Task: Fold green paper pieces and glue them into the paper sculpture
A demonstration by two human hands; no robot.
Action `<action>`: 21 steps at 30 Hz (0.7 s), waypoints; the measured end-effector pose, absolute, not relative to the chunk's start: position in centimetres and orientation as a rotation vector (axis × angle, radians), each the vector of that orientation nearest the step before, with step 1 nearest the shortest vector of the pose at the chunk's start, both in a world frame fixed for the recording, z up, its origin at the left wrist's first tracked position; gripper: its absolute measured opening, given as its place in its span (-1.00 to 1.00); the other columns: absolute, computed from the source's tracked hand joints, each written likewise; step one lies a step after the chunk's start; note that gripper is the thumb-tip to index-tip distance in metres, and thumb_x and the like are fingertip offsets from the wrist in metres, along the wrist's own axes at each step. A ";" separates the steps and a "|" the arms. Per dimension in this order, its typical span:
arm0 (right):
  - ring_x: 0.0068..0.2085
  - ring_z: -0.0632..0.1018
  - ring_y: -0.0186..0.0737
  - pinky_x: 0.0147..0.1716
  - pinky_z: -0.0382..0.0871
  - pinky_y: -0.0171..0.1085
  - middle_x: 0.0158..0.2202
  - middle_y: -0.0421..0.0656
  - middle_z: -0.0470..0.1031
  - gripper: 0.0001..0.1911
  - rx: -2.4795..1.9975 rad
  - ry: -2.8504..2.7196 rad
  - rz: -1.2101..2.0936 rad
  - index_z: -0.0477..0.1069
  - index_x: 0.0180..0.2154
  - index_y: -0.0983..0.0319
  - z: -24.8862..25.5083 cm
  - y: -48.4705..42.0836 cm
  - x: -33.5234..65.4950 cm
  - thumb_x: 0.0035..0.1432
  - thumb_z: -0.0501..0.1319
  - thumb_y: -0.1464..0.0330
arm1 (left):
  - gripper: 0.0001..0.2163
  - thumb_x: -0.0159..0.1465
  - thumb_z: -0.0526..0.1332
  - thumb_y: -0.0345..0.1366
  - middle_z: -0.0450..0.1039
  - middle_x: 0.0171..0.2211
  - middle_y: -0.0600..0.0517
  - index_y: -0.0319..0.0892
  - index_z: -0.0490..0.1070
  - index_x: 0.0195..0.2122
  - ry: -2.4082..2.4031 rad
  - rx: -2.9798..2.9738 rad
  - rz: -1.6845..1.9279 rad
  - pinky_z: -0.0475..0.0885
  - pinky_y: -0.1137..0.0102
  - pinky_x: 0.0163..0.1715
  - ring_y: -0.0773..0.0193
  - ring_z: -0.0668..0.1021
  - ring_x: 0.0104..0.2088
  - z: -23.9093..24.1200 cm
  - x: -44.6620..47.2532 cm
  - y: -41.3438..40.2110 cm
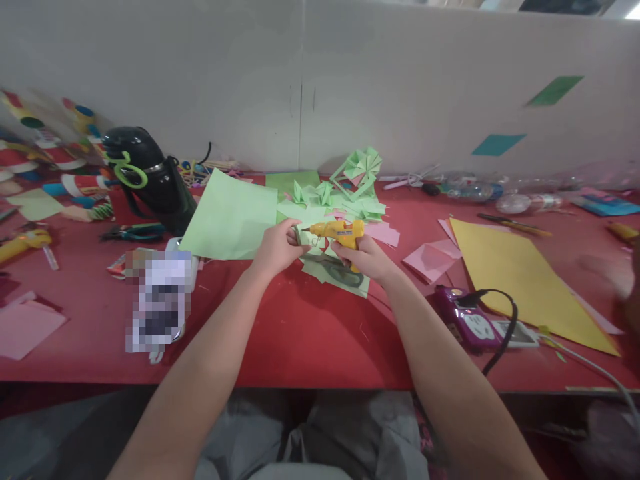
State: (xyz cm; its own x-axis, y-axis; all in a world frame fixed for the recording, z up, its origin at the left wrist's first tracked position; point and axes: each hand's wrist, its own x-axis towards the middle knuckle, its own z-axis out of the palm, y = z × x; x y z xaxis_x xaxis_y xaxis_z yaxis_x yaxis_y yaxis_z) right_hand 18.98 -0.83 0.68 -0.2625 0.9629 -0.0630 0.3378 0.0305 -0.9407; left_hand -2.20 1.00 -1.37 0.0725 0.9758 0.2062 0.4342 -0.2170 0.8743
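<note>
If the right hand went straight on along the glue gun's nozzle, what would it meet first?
Probably the small green paper piece held in the left hand, just ahead of the yellow glue gun; depth is unclear, so that hand could come first.

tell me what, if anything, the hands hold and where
The right hand grips the yellow glue gun by its handle. What the left hand holds, if anything, cannot be told.

The gun [343,230] has a smooth plastic body; the sheet [233,217] and rosette [363,165] are matt paper. The flask [173,193] is glossy, the bottles [475,192] clear, shiny plastic, the table [325,333] smooth
</note>
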 end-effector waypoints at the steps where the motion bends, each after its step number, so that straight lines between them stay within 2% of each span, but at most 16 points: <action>1: -0.57 0.24 -0.38 -0.55 0.12 -0.29 -0.61 -0.29 0.22 -0.67 -1.340 -1.676 1.235 0.30 -0.46 0.20 0.7 -0.8 19.0 0.11 0.26 0.10 | -0.54 -0.04 0.44 -0.35 0.52 -0.37 0.06 -0.14 0.45 -0.08 1.412 1.727 1.100 0.47 0.46 -0.40 0.28 0.59 -0.39 -1.4 -2.2 1.0; 8: -0.57 0.24 -0.36 -0.55 0.13 -0.28 -0.63 -0.28 0.24 -0.66 -1.350 -1.689 1.239 0.30 -0.50 0.19 0.9 -0.8 19.2 0.06 0.29 0.09 | -0.56 -0.02 0.42 -0.36 0.54 -0.34 0.04 -0.13 0.45 -0.07 1.422 1.744 1.093 0.49 0.44 -0.39 0.27 0.60 -0.37 -1.7 -2.4 1.3; 21: -0.57 0.26 -0.35 -0.55 0.13 -0.28 -0.63 -0.29 0.23 -0.74 -1.350 -1.762 1.240 0.36 -0.45 0.20 1.4 -1.1 19.4 0.04 0.28 0.15 | -0.59 0.00 0.41 -0.37 0.55 -0.33 0.03 -0.15 0.46 -0.08 1.413 1.755 1.078 0.46 0.44 -0.40 0.27 0.59 -0.37 -1.5 -2.6 1.2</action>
